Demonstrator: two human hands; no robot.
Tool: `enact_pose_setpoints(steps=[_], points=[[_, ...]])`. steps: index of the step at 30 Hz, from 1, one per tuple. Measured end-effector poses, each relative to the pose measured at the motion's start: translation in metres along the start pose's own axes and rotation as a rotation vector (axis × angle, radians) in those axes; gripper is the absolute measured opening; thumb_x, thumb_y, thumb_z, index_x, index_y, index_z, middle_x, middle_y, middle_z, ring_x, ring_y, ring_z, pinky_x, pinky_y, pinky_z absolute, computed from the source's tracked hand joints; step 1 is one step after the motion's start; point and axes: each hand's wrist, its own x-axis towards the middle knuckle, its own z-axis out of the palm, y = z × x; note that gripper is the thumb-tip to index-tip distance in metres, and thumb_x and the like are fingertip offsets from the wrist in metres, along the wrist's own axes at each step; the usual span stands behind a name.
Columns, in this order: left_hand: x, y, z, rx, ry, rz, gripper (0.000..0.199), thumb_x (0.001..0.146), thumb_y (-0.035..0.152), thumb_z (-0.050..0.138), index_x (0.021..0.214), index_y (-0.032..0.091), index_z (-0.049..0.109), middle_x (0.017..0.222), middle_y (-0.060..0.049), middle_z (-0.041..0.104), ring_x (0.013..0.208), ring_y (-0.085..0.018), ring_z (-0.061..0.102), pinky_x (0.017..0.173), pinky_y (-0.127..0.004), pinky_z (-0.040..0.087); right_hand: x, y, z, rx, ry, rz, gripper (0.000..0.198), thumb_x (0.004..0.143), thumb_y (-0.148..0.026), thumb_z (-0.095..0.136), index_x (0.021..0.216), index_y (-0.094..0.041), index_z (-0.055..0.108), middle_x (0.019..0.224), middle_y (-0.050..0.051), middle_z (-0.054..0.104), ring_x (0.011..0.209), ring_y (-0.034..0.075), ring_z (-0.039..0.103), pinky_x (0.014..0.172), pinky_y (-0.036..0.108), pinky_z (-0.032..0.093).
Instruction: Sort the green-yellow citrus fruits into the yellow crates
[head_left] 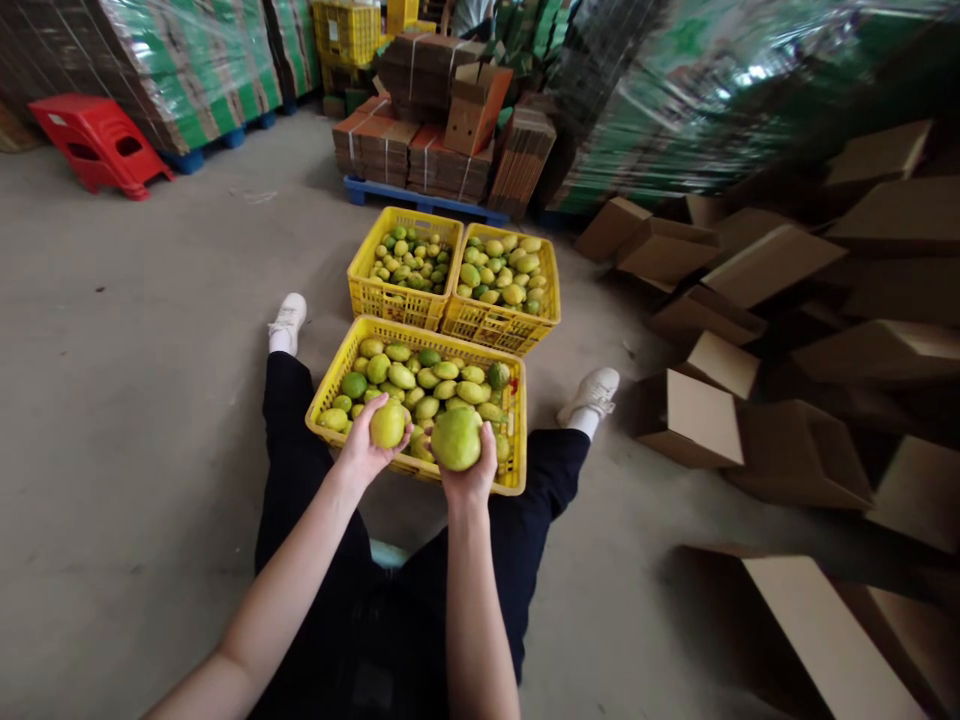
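My left hand (365, 450) is closed around a small yellow-green lemon (388, 425). In my right hand (474, 483) sits a larger, rounder green-yellow citrus fruit (456, 439), gripped from below and the right side. Both hands are raised over the near edge of a yellow plastic crate (517, 440), side by side with a gap between them. Several green and yellow lemons (403, 376) lie loose inside that crate, and its right end shows some bare bottom. My legs stretch out on either side of it.
Behind stand two more yellow crates, the left one (397, 303) and the right one (487, 325), both holding lemons. Open cardboard boxes (705, 420) are heaped on the right. Flattened cartons (450, 165) sit on a blue pallet (420, 198). A red stool (101, 145) stands far left.
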Motion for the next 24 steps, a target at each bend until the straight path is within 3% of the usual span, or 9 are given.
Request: enact_pose_setpoints(steps=[3,9,14,18,24], points=[[0.005,-0.002,-0.001,-0.132,0.018,-0.024,0.025,0.095,0.039,0.058,0.085,0.016,0.065,0.075,-0.005,0.070,0.066,-0.014,0.069,0.059,-0.023,0.060,0.002,0.001,0.001,0.056,0.015,-0.022,0.044,0.077,-0.063,0.068,0.091,-0.022,0.070,0.081,0.004,0.076,0.082,0.026,0.075,0.086,0.048,0.062],[0.007,-0.002,-0.001,-0.178,0.027,-0.021,0.015,0.097,0.024,0.054,0.101,0.019,0.067,0.087,-0.005,0.074,0.078,-0.016,0.072,0.071,-0.027,0.062,0.008,0.003,0.007,0.070,0.045,0.035,0.041,0.078,-0.061,0.070,0.096,-0.024,0.071,0.087,0.003,0.078,0.081,0.024,0.075,0.082,0.046,0.063],[-0.009,0.005,0.003,-0.294,-0.004,-0.105,0.024,0.096,0.035,0.051,0.099,0.015,0.064,0.077,-0.006,0.069,0.071,-0.019,0.071,0.060,-0.029,0.062,0.003,0.000,0.007,0.101,0.062,0.132,0.038,0.073,-0.055,0.077,0.093,-0.022,0.071,0.081,0.002,0.078,0.074,0.025,0.075,0.081,0.048,0.064],[-0.012,0.009,-0.001,-0.285,-0.076,-0.202,0.031,0.099,0.039,0.044,0.083,0.016,0.058,0.065,-0.003,0.061,0.051,-0.013,0.062,0.044,-0.022,0.054,-0.001,0.000,-0.001,0.101,-0.043,0.215,0.036,0.071,-0.046,0.081,0.094,-0.020,0.070,0.083,0.005,0.079,0.079,0.028,0.077,0.080,0.049,0.064],[-0.010,0.005,-0.002,-0.166,-0.128,-0.201,0.042,0.104,0.035,0.033,0.076,0.016,0.057,0.056,-0.002,0.058,0.047,-0.014,0.061,0.044,-0.023,0.055,0.000,-0.002,0.000,0.101,-0.029,0.182,0.026,0.078,-0.042,0.075,0.085,-0.016,0.073,0.077,0.006,0.078,0.080,0.026,0.077,0.080,0.042,0.064]])
